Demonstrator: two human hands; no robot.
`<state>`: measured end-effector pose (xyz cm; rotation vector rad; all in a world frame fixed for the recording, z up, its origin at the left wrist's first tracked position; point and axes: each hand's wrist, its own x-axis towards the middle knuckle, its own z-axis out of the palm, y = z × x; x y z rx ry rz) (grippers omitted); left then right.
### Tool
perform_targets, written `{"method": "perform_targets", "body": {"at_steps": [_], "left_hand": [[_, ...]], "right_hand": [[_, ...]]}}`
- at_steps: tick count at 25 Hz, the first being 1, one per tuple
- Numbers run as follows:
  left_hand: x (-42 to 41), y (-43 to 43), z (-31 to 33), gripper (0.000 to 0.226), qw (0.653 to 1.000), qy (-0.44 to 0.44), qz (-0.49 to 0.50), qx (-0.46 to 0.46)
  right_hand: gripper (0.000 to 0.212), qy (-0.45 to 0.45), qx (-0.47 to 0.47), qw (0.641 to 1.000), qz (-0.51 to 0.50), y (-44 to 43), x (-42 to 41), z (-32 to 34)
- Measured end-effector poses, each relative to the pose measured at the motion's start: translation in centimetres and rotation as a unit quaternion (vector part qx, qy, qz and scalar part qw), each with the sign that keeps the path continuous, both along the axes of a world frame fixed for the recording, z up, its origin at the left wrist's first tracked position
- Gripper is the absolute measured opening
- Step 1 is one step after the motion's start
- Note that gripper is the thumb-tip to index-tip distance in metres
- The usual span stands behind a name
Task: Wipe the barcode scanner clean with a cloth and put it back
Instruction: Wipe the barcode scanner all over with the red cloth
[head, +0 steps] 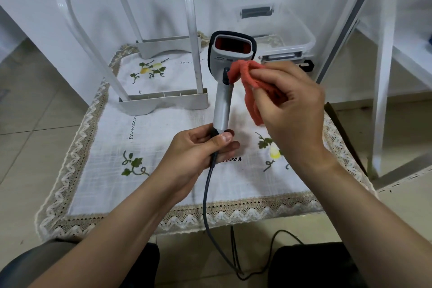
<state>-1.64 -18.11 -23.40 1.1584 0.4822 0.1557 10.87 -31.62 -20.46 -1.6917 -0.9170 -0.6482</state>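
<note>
While the left hand [198, 147] grips the base of the barcode scanner [228, 72], thumb and fingers closed around the dark end of the handle, the right hand [292, 110] holds a bunched red cloth [247, 84] pinched between thumb and fingers. The scanner stands roughly upright above the table, head uppermost, its dark red window facing the camera. The cloth touches the right side of the scanner just below the head, at the trigger area; the trigger itself is partly covered by the cloth and hard to make out. A loose tail of cloth hangs down beside the handle without clearly touching it. The small markings on the side of the head are too blurred to read.

A dark cable [207, 194] leaves the handle base through the left hand, drops over the table edge and runs to the floor, where its end is hidden between the person's knees.

Beneath the hands lies a white embroidered tablecloth [163, 182] with a lace border. Behind the scanner stand two white frame stands [163, 100], their tops cut off by the frame edge. A clear plastic storage box [280, 37] sits behind the right hand; its contents appear pale but cannot be identified.
</note>
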Motion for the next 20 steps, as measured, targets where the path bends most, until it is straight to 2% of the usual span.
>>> {"method": "perform_targets", "body": {"at_steps": [3,7,10,13,17,20], "left_hand": [[0.0,-0.6,-0.3,0.026,1.0,0.015,0.005,0.001],[-0.1,-0.9,-0.7,0.021,1.0,0.019,0.005,0.012],[0.1,-0.8,-0.7,0.023,1.0,0.02,0.01,0.0],[0.1,-0.7,-0.8,0.03,1.0,0.01,0.004,0.024],[0.1,-0.6,-1.1,0.029,0.999,0.005,0.002,0.036],[0.1,-0.5,-1.2,0.035,0.998,0.006,-0.001,0.055]], "right_hand": [[0.016,-0.055,-0.031,0.998,-0.002,0.3,0.5,-0.4],[0.019,-0.048,-0.097,0.994,0.01,0.6,0.8,-0.7],[0.018,-0.015,-0.073,0.996,0.04,0.3,0.6,-0.2],[0.018,-0.001,-0.037,0.999,0.023,-0.1,0.9,0.2],[0.017,-0.003,-0.064,0.996,0.062,0.0,0.6,0.2],[0.017,0.01,-0.036,0.998,0.056,-0.2,0.8,0.4]]}}
